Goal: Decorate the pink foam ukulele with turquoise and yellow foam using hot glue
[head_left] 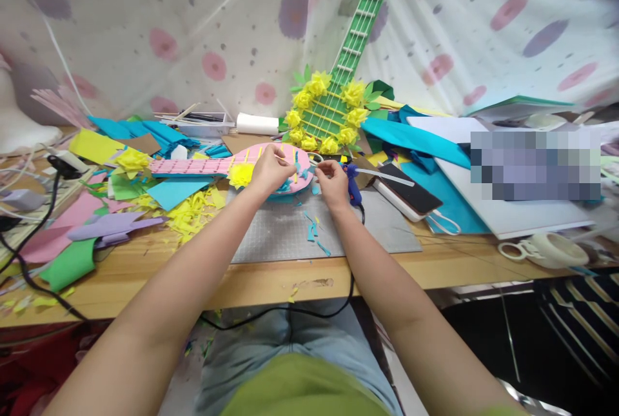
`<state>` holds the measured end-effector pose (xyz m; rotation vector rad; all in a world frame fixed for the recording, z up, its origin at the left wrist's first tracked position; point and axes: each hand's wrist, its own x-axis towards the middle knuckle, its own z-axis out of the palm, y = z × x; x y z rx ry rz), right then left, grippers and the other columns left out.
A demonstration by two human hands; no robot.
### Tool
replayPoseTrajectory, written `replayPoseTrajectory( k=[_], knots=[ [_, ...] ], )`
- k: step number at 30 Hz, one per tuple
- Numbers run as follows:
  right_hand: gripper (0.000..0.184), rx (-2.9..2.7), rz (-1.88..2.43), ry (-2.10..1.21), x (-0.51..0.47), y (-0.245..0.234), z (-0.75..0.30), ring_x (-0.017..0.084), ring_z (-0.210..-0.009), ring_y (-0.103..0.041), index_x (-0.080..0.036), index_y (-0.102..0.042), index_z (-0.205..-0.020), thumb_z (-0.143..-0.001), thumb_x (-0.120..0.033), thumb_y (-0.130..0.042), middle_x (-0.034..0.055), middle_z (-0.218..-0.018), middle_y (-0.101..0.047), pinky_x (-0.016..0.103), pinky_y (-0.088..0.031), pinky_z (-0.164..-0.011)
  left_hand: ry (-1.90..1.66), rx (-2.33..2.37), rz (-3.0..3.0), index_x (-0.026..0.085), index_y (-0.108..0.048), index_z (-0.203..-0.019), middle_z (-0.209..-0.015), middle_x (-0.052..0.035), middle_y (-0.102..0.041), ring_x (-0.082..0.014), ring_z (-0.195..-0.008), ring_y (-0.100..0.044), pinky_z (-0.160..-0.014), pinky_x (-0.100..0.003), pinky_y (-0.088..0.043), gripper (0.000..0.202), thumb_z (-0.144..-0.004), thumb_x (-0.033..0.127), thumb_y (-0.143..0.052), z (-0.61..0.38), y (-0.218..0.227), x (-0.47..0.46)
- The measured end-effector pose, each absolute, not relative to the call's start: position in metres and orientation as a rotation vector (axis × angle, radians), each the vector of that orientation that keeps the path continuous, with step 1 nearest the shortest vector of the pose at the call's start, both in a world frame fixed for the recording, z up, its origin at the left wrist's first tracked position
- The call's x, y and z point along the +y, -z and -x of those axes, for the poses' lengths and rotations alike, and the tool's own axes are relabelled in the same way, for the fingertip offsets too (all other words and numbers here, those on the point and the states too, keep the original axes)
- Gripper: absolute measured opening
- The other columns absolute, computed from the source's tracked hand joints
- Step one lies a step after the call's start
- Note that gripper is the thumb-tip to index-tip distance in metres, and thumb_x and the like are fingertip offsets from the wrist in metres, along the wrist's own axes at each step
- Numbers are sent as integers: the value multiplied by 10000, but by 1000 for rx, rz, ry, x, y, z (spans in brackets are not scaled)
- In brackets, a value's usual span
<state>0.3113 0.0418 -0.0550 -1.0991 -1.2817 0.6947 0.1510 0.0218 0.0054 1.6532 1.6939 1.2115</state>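
Observation:
A pink paper lute [182, 166] lies across the table, its long neck toward the left and its rounded body under my hands. Yellow paper flowers [240, 175] and small blue paper pieces sit on it. My left hand [272, 172] is over the body, thumb and fingers pinched together; whatever they hold is too small to make out. At the body's right end, my right hand [333, 182] is also closed in a pinch, its contents unclear. Just right of that hand is a blue glue gun [354, 187] with a pale glue stick protruding from it.
Behind stands a green paper lute [355, 42] with yellow flowers. A grey cutting mat [280, 229] carries blue scraps. Yellow paper shreds [193, 216] and coloured sheets lie left. To the right are a phone [409, 187], a white power bank [396, 200] and a white cup [556, 251].

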Motion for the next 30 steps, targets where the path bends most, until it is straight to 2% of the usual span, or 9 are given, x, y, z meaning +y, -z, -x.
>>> replayPoseTrajectory(
  k=[3,7,10,16,23,30],
  knots=[
    [92,-1437,1197,-383,45,56,-307,175,-810,-588,-216,-582,-793,-772,-254,-502,43,-858,-647,308,-474,-726,-1323,1694,-1632,224,-433,-791,-785,8,-577,-160,-722,-606,-669,-301,-481,288,-576,212,-624,-148,-6,24],
    [126,-1712,1249,-197,44,56,-303,215,-924,-561,-228,-622,-790,-776,-196,-501,55,-888,-660,341,-441,-803,-1455,1633,-1578,211,-443,-811,-843,-2,-565,-151,-766,-598,-682,-293,-494,309,-569,189,-633,-141,-7,28],
    [145,-1860,1248,-177,40,54,-302,234,-986,-528,-230,-636,-813,-737,-162,-533,55,-880,-664,358,-431,-834,-1479,1606,-1554,203,-461,-847,-849,-9,-576,-152,-760,-607,-669,-285,-497,343,-562,173,-649,-138,-8,28],
    [259,-1882,1202,-211,36,51,-302,240,-949,-531,-221,-623,-894,-649,-154,-572,41,-932,-676,377,-434,-855,-1398,1494,-1490,194,-484,-913,-737,7,-617,-147,-692,-657,-610,-244,-491,305,-643,173,-625,-137,-9,20],
    [262,-1659,1122,-403,38,50,-310,229,-975,-551,-216,-626,-862,-638,-167,-498,40,-965,-669,395,-423,-910,-1152,1563,-1565,190,-526,-958,-686,-13,-667,-176,-623,-663,-538,-253,-488,376,-629,182,-707,-140,-9,15],
    [189,-1441,987,-888,47,55,-311,189,-861,-604,-202,-618,-764,-655,-235,-468,20,-846,-671,372,-453,-866,-1091,1702,-1723,203,-526,-912,-716,-14,-684,-182,-694,-672,-603,-266,-483,382,-622,298,-756,-145,-15,12]
  ],
)
